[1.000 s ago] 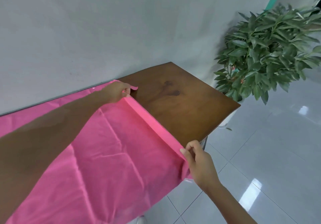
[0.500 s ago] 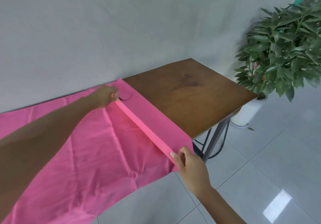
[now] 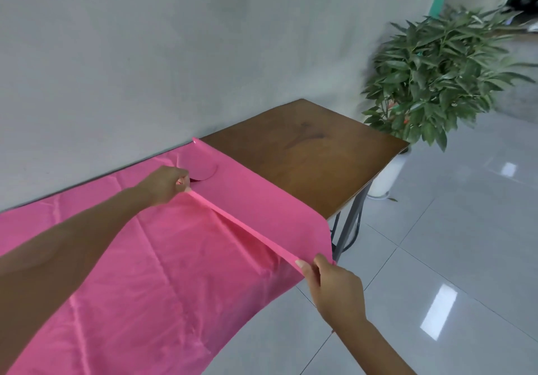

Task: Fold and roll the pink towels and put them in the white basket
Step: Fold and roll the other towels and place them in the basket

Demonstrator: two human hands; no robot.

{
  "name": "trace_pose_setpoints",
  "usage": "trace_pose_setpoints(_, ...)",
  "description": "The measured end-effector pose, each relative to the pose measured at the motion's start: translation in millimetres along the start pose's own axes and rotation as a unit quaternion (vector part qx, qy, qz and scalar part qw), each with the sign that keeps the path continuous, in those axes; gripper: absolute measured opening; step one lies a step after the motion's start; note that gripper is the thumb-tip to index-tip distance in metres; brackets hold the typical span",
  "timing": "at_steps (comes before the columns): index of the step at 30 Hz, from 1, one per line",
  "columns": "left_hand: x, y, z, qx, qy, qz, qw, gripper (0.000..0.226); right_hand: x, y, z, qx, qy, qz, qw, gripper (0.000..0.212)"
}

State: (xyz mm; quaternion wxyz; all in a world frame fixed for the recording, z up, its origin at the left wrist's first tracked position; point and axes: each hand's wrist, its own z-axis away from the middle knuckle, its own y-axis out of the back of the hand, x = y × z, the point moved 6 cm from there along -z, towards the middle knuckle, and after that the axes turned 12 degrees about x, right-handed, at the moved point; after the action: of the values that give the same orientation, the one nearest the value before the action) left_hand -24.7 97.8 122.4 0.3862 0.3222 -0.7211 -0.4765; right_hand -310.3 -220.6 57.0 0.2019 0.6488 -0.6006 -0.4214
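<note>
Pink towel (image 3: 163, 258) lies spread over the table (image 3: 314, 165), near edge hanging off twd the floor. Left hand (image 3: 166, 184) pinches the raised fold at the far end, right hand (image 3: 334, 284) pinches it at the near end, strip taut btwn them. Risks: fabric looks slick, so a weak pinch could drop the fold; overhang's weight may drag the towel off; uneven pull would skew the crease. No basket in view, so nothing to say re contents.

A pink towel (image 3: 163, 272) lies spread across the left of a brown wooden table (image 3: 305, 153) set against a grey wall (image 3: 174, 54); a leafy potted plant (image 3: 442, 75) stands beyond the table's right end.
</note>
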Motion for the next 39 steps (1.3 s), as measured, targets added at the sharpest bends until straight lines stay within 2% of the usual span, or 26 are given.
trace_pose_setpoints(5,-24.8,6.0,12.1,-0.005,-0.042,0.008,0.999,0.008,-50.6,16.2,17.9,0.0,0.0,0.037,0.999,0.05)
trace_pose_setpoints(12,-45.4,35.5,35.8,0.002,-0.064,0.018,0.998,0.01,-109.5,26.2,49.4,-0.067,-0.014,0.05,0.996,0.049)
trace_pose_setpoints(15,-53.4,57.4,52.5,0.017,-0.059,0.025,0.998,0.009,-130.4,35.5,57.2,-0.092,-0.028,0.017,0.995,0.048)
trace_pose_setpoints(19,-63.3,92.5,80.7,0.04,-0.05,0.026,0.998,0.007,-157.1,49.0,71.7,-0.106,-0.03,-0.068,0.992,0.035)
trace_pose_setpoints(22,-65.7,118.6,106.3,0.055,-0.046,0.019,0.997,0.007,-170.7,55.0,89.6,-0.094,-0.015,-0.111,0.989,0.039)
trace_pose_setpoints(26,-66.7,146.2,145.6,0.065,-0.028,0.0,0.997,0.006,-182.9,60.5,115.9,-0.086,-0.036,-0.157,0.983,0.039)
trace_pose_setpoints(39,-81.9,208.4,252.2,0.101,0.025,-0.079,0.991,0.009,-251.4,81.3,191.7,-0.118,-0.059,-0.303,0.944,0.037)
